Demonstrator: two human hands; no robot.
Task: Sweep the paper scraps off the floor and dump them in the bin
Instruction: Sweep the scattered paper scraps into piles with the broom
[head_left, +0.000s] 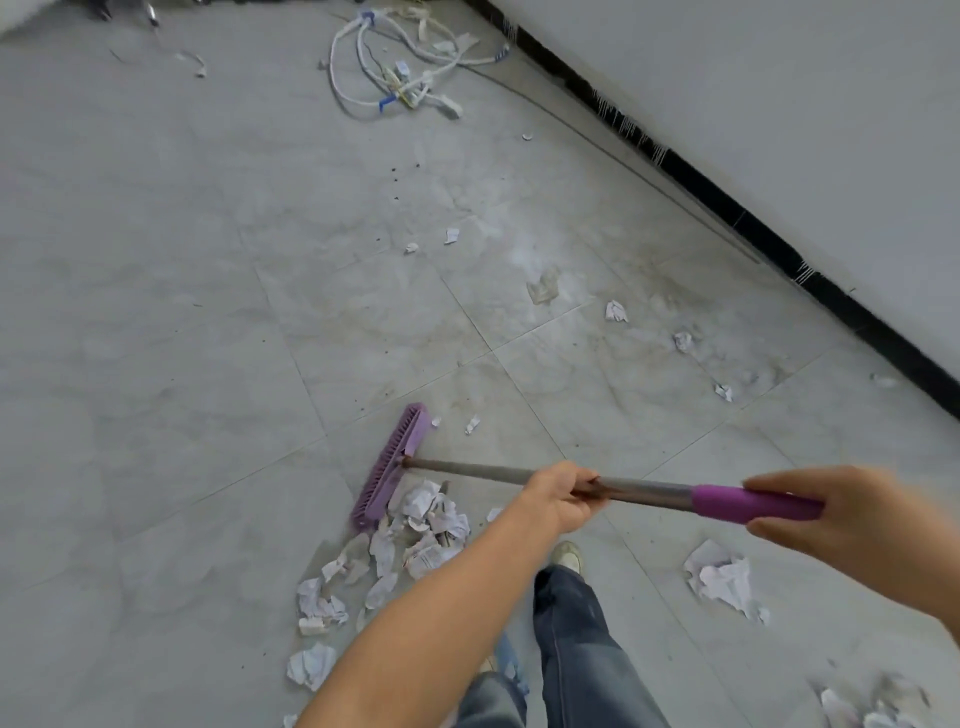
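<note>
A broom with a purple head (390, 466) and a grey metal pole rests on the tiled floor. My left hand (558, 496) grips the pole at its middle. My right hand (826, 514) holds the purple grip at the pole's end. A pile of crumpled paper scraps (410, 535) lies just right of and below the broom head. More scraps lie apart: a crumpled sheet (722, 577) below my right hand, small bits (615, 310) toward the wall, and a few (451, 235) farther up. No bin is in view.
A tangle of white cables (395, 67) lies on the floor at the top. A grey wall with a black skirting board (727, 213) runs diagonally along the right. My legs in jeans and a shoe (569, 556) stand below the pole.
</note>
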